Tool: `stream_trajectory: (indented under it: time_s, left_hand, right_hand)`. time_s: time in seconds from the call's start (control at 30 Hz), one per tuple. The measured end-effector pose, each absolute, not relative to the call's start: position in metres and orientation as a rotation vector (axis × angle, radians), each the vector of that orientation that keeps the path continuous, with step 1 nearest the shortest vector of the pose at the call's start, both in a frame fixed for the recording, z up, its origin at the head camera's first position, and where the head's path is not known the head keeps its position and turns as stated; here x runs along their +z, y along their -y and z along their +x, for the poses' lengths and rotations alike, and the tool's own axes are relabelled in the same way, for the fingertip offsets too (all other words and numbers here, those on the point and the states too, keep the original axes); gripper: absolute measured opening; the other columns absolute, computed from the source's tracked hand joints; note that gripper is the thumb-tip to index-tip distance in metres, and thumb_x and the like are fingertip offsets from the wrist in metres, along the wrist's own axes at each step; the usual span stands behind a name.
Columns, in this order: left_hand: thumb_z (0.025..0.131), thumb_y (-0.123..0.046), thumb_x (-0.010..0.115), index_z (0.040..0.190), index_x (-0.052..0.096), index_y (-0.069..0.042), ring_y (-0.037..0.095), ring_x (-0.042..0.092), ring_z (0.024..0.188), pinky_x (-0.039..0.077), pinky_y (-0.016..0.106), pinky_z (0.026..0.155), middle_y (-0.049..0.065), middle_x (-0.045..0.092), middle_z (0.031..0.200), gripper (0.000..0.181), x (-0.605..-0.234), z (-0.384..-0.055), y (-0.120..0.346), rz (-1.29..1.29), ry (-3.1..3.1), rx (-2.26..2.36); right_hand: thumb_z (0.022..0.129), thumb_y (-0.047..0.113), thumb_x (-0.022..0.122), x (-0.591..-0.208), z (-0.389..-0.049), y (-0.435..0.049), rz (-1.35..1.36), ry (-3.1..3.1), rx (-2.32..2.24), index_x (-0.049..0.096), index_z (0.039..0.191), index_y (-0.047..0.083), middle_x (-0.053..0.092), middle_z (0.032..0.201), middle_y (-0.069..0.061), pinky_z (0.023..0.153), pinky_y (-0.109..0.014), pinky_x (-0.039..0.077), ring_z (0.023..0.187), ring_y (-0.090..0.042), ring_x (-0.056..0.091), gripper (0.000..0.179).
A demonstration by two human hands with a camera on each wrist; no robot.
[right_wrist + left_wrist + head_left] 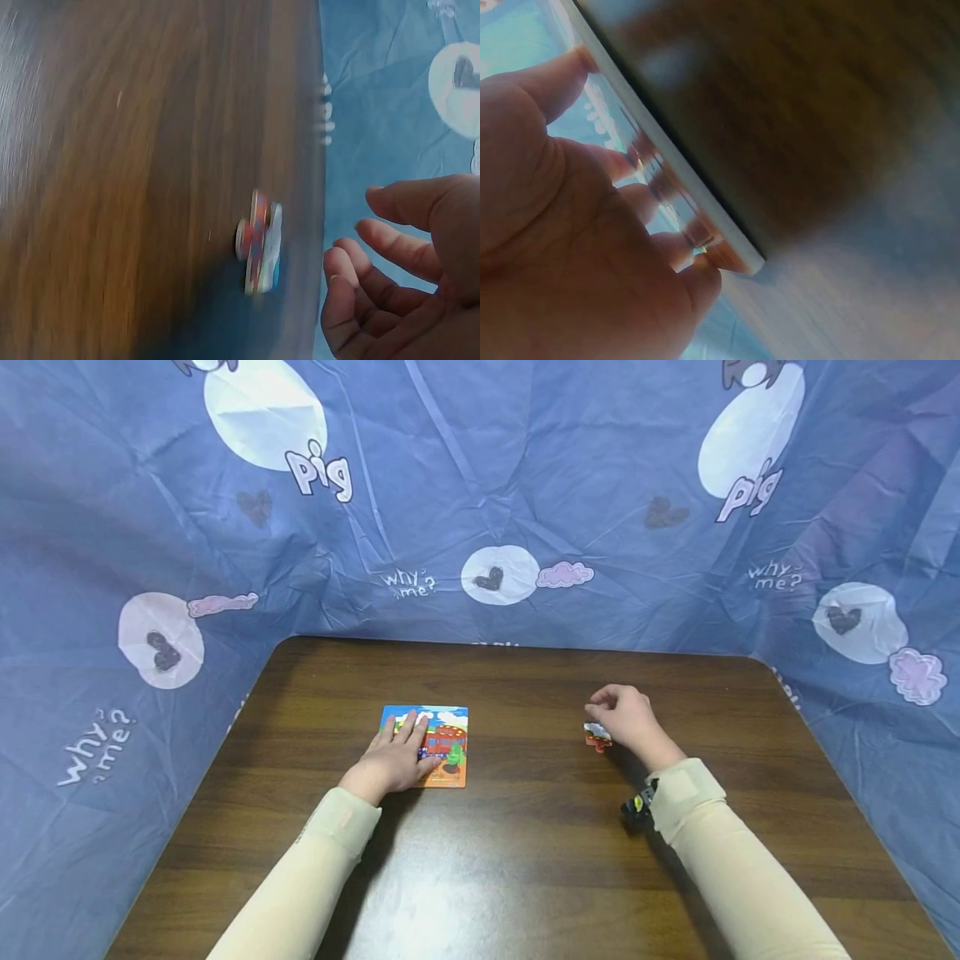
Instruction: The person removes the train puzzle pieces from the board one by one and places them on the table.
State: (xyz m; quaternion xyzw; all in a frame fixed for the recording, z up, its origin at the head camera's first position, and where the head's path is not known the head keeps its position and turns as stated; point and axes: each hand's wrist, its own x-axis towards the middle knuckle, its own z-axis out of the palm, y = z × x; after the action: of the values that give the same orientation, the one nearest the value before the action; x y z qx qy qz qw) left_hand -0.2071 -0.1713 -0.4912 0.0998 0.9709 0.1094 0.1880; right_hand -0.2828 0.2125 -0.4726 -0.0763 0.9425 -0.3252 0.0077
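Observation:
My left hand (392, 762) lies with spread fingers on a colourful jigsaw puzzle board (456, 720) showing a blue sky, clouds and a red shape. From the left wrist view, the fingertips touch the face of the board (739, 259), whose pale side edge is visible. On the right, small puzzle pieces (597, 735) lie on the table just below my right hand (628, 720). In the right wrist view the pieces (259, 244) look like two, one against the other, red and whitish-blue. The thumb and loosely bent fingers of that hand stand apart from them.
A brown wooden table (525, 860) spreads beneath both hands. Behind and beside it hangs a blue printed cloth (420, 510). A small black device (637, 807) sits at the right wrist.

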Motion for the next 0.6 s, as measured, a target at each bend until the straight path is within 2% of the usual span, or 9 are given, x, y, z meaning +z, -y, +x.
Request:
stream_trajectory:
  time_s: [0.1,0.27,0.33,0.6]
  left_hand:
    - [0.107,-0.051,0.043,0.164,0.010,-0.005,0.047,-0.001,0.150,0.009,0.056,0.119,0.019,0.004,0.168,0.080,-0.493,-0.208,0.172,0.288,-2.738,0.304]
    - [0.107,-0.051,0.044,0.163,0.012,-0.004,0.048,0.001,0.150,0.010,0.057,0.119,0.019,0.006,0.168,0.080,-0.493,-0.208,0.173,0.298,-2.756,0.300]
    - [0.107,-0.050,0.044,0.163,0.013,-0.004,0.048,0.002,0.150,0.011,0.057,0.119,0.019,0.007,0.168,0.080,-0.493,-0.208,0.173,0.306,-2.763,0.295]
    - [0.106,-0.049,0.048,0.163,0.016,-0.004,0.049,0.005,0.149,0.013,0.057,0.118,0.021,0.005,0.168,0.079,-0.489,-0.204,0.173,0.305,-2.771,0.330]
  right_hand:
    - [0.097,0.018,0.070,-0.473,-0.280,-0.199,-0.262,-2.936,-1.071,0.071,0.107,0.000,0.072,0.093,-0.011,0.074,-0.046,0.054,0.082,-0.027,0.067,0.021]
    - [0.095,0.016,0.072,-0.480,-0.275,-0.174,-0.358,-2.917,-1.079,0.072,0.103,0.002,0.069,0.086,-0.005,0.073,-0.040,0.053,0.077,-0.021,0.065,0.017]
    - [0.094,0.015,0.073,-0.482,-0.273,-0.164,-0.414,-2.912,-1.068,0.073,0.102,0.002,0.068,0.085,-0.003,0.076,-0.040,0.050,0.080,-0.020,0.063,0.016]
    - [0.096,0.013,0.071,-0.482,-0.275,-0.133,-0.521,-2.827,-1.211,0.072,0.112,0.000,0.069,0.090,-0.002,0.076,-0.040,0.053,0.082,-0.019,0.064,0.021]
